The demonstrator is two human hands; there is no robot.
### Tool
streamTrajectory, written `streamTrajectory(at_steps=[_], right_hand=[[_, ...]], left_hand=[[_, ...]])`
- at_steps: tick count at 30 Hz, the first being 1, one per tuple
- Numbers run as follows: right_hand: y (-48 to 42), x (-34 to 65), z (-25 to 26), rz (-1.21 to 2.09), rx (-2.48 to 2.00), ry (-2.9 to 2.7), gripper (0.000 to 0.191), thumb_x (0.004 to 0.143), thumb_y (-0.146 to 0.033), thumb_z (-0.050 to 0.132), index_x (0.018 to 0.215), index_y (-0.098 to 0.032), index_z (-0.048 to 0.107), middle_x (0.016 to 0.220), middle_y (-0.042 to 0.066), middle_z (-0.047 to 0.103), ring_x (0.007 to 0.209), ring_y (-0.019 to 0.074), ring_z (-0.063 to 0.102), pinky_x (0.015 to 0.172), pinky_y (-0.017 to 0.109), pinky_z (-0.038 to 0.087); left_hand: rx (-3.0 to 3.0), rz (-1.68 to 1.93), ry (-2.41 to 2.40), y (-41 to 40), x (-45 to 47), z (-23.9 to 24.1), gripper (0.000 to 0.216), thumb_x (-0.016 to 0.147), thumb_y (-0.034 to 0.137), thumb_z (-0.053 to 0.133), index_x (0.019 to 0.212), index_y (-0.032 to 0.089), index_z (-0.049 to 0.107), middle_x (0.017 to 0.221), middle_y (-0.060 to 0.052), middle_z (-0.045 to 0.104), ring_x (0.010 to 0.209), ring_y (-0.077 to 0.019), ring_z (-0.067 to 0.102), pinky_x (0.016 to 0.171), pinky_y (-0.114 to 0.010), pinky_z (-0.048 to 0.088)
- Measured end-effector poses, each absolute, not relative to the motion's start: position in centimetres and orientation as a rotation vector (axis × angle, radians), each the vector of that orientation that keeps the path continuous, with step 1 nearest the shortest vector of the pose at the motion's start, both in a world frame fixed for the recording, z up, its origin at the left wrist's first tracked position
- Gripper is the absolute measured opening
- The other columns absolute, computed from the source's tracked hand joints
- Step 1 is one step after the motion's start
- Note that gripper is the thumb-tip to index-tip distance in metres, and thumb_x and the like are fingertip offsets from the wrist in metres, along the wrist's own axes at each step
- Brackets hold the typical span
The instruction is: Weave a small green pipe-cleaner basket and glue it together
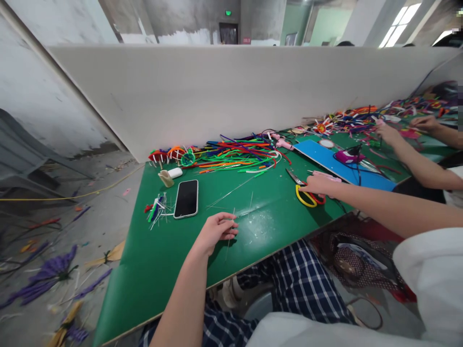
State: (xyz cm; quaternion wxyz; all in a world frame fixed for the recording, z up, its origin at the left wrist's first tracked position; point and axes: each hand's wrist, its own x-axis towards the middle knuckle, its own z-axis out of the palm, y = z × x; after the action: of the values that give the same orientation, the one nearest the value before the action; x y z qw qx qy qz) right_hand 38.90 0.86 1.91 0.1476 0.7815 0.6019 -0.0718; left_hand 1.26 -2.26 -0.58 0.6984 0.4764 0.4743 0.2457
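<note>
we see the left hand (217, 231) low in the middle of the frame, resting on the green counter (152, 270), its fingers curled in toward the thumb and closed on a thin wire (230, 239) that runs down past the fingertips toward the near edge. more pale wires (231, 193) lie loose on the counter just above it. the right hand (318, 184) sits right of centre, palm down over a pair of scissors (306, 196) with yellow handles (the blades point toward the upper left). its fingers lie across the handles, and we cannot tell whether they grip them or only rest there. left of the left hand lies a dark phone (186, 198), face up, with a small bundle of coloured sticks (156, 209) just beside it. above centre, against the pale partition (217, 91), spreads a heap of coloured pipe cleaners (238, 156). a blue board (325, 156) lies just above and right of the right hand, carrying a purple tool (347, 155). at the right edge of the frame a co-worker's hands (387, 132) work among more coloured scraps.
</note>
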Motion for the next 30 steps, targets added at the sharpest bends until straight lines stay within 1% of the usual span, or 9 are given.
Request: streamTrajectory(at_steps=[5, 6, 8, 10, 12, 15, 17, 22, 30], right_hand=[[0.8, 35.8, 3.4, -0.012, 2.077, 1.857, 0.037, 0.077, -0.041, 0.045, 0.082, -0.009, 0.062, 0.080, 0.020, 0.063, 0.079, 0.0279, 0.059, 0.064, 0.033, 0.039], [0.6, 34.8, 3.3, 0.012, 2.037, 1.916, 0.035, 0.079, -0.039, 0.043, 0.087, -0.009, 0.061, 0.085, 0.020, 0.062, 0.083, 0.0274, 0.058, 0.066, 0.033, 0.039], [0.0, 32.3, 2.7, 0.018, 1.892, 2.106, 0.031, 0.082, -0.037, 0.039, 0.091, -0.015, 0.059, 0.092, 0.013, 0.061, 0.090, 0.0224, 0.056, 0.069, 0.028, 0.037], [-0.5, 29.7, 1.6, 0.125, 1.528, 2.438, 0.028, 0.085, -0.029, 0.035, 0.089, -0.014, 0.058, 0.088, 0.011, 0.061, 0.086, 0.0196, 0.055, 0.064, 0.026, 0.037], [-0.7, 27.5, 0.5, 0.220, 1.263, 2.610, 0.024, 0.083, -0.019, 0.037, 0.097, -0.013, 0.056, 0.087, 0.011, 0.060, 0.083, 0.0178, 0.053, 0.057, 0.023, 0.035], [0.1, 25.4, -0.6, 0.339, 1.063, 2.688, 0.031, 0.080, -0.009, 0.039, 0.109, -0.011, 0.049, 0.088, 0.012, 0.059, 0.080, 0.0174, 0.052, 0.050, 0.023, 0.032], [0.9, 24.8, -1.0, 0.384, 0.976, 2.705, 0.029, 0.080, -0.007, 0.038, 0.106, -0.011, 0.049, 0.086, 0.011, 0.058, 0.078, 0.0175, 0.051, 0.048, 0.023, 0.030], [2.2, 24.0, -1.2, 0.390, 0.807, 2.721, 0.016, 0.080, -0.007, 0.039, 0.085, -0.010, 0.054, 0.075, 0.009, 0.056, 0.072, 0.0161, 0.049, 0.048, 0.022, 0.029], [2.8, 23.1, -1.2, 0.374, 0.606, 2.751, 0.021, 0.082, -0.007, 0.034, 0.079, -0.011, 0.054, 0.070, 0.009, 0.055, 0.068, 0.0155, 0.047, 0.047, 0.022, 0.027]], left_hand=[[1.052, 0.601, 1.075, -2.0, 0.5, -0.2, 0.026, 0.067, 0.028, 0.063, 0.088, 0.014, 0.054, 0.080, -0.006, 0.063, 0.064, -0.0116, 0.062, 0.056, -0.021, 0.051], [1.049, 0.621, 1.086, -1.9, 0.3, -0.1, 0.026, 0.067, 0.028, 0.063, 0.088, 0.014, 0.054, 0.081, -0.006, 0.063, 0.064, -0.0116, 0.062, 0.056, -0.021, 0.051], [1.045, 0.663, 1.106, -1.6, 0.0, 0.1, 0.027, 0.066, 0.028, 0.064, 0.088, 0.015, 0.055, 0.083, -0.007, 0.063, 0.065, -0.0118, 0.062, 0.056, -0.021, 0.051], [1.050, 0.696, 1.116, -1.4, -0.4, 0.2, 0.028, 0.066, 0.028, 0.064, 0.088, 0.015, 0.055, 0.086, -0.007, 0.062, 0.066, -0.0121, 0.062, 0.057, -0.022, 0.051], [1.059, 0.718, 1.120, -1.3, -0.7, 0.3, 0.029, 0.066, 0.028, 0.064, 0.089, 0.015, 0.055, 0.086, -0.008, 0.062, 0.067, -0.0121, 0.061, 0.058, -0.023, 0.051], [1.075, 0.737, 1.127, -1.3, -1.1, 0.4, 0.028, 0.066, 0.029, 0.064, 0.089, 0.015, 0.055, 0.086, -0.007, 0.062, 0.066, -0.0119, 0.061, 0.058, -0.023, 0.051], [1.085, 0.746, 1.138, -1.3, -1.5, 0.6, 0.028, 0.066, 0.029, 0.063, 0.090, 0.015, 0.055, 0.085, -0.006, 0.062, 0.067, -0.0121, 0.061, 0.058, -0.023, 0.051], [1.102, 0.760, 1.148, -1.4, -2.0, 1.2, 0.030, 0.066, 0.031, 0.063, 0.091, 0.015, 0.056, 0.086, -0.007, 0.062, 0.068, -0.0128, 0.061, 0.059, -0.025, 0.051], [1.089, 0.763, 1.141, -1.4, -1.7, 1.0, 0.028, 0.066, 0.030, 0.063, 0.089, 0.016, 0.056, 0.081, -0.004, 0.062, 0.065, -0.0118, 0.061, 0.057, -0.024, 0.051]])
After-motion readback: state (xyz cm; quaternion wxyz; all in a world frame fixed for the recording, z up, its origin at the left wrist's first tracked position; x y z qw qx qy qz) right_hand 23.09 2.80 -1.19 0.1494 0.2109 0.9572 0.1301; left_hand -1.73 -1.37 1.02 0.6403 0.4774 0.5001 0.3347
